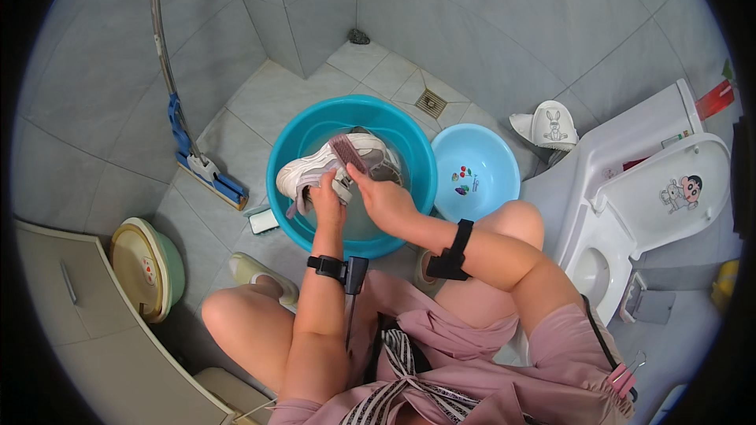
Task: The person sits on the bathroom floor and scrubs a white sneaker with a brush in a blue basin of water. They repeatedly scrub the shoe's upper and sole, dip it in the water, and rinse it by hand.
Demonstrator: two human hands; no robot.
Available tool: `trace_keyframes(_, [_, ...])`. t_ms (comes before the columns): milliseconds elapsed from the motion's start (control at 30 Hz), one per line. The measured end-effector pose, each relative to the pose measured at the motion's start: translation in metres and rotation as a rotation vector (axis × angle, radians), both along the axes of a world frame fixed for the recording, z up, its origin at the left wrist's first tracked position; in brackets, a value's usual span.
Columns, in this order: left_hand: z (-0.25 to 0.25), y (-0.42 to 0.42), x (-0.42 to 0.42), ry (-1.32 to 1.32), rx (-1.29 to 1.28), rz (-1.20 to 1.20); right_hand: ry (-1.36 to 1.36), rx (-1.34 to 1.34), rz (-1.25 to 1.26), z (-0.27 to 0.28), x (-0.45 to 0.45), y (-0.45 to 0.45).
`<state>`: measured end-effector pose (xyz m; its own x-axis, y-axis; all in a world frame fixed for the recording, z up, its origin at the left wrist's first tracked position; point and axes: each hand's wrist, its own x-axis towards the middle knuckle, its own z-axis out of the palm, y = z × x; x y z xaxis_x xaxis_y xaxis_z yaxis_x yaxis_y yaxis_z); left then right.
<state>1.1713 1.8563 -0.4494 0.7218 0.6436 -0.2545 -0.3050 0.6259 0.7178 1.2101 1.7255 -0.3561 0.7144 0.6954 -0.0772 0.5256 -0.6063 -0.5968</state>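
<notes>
Over the teal plastic basin (354, 249), my left hand (328, 202) grips a white sneaker (310, 166) near its ankle opening. The sneaker's rounded toe points left. My right hand (381, 198) holds a dusky-pink scrub brush (347, 152), which lies across the sneaker's side; whether its bristles press on the shoe I cannot tell. Behind the sneaker, a second shoe (387, 174) seems to sit in the basin, mostly hidden. Cloudy water (369, 224) covers the basin's bottom.
A light-blue basin (481, 174) touches the teal one's right side. A white-and-green brush (263, 222) lies at its left. Farther left are a sponge mop (207, 171) and stacked basins (147, 271). A toilet (590, 265) is right; a drain (430, 103) lies behind.
</notes>
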Motion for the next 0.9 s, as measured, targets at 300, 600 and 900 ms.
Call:
trace_keyframes(300, [0.000, -0.004, 0.002, -0.013, -0.055, -0.007, -0.032, 0.007, -0.055, -0.011, 0.015, 0.000])
trace_keyframes(600, [0.001, -0.007, 0.006, 0.085, 0.194, -0.025, -0.038, 0.016, -0.019, -0.003, 0.036, -0.003])
trace_keyframes(900, [-0.036, 0.037, 0.010, 0.621, 0.911, 0.219, 0.136, -0.011, 0.086, 0.000, 0.021, -0.024])
